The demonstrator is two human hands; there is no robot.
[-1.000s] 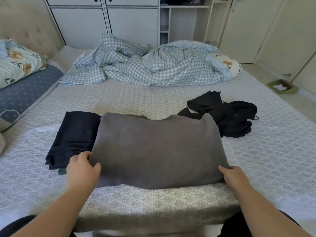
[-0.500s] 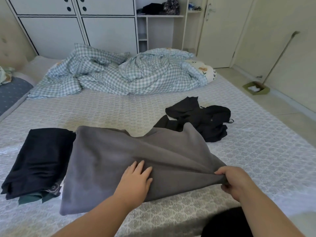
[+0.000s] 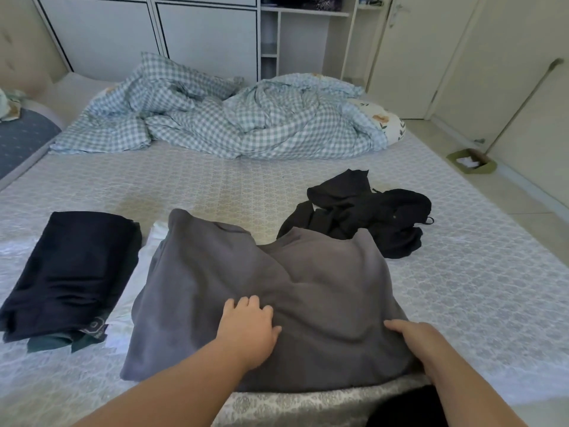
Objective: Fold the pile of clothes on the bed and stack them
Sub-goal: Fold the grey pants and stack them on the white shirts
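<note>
A grey garment (image 3: 308, 288) lies partly folded at the near edge of the bed (image 3: 215, 186), bunched up along its far side. My left hand (image 3: 249, 328) rests palm down on its middle, fingers slightly bent. My right hand (image 3: 415, 337) holds the garment's near right corner. To the left sits a folded stack of dark navy clothes (image 3: 74, 269) with a green piece showing underneath. A white cloth (image 3: 147, 266) peeks out between the stack and the grey garment. A crumpled heap of black clothes (image 3: 369, 214) lies behind it to the right.
A rumpled blue checked duvet (image 3: 234, 118) and a floral pillow (image 3: 385, 121) fill the far part of the bed. White wardrobes (image 3: 200, 35) stand behind. On the floor at right is a green dustpan (image 3: 471, 161) with a long handle.
My left hand has slid from the garment's left corner to its middle. My right hand has brought the right side inward, so the garment is narrower and more bunched.
</note>
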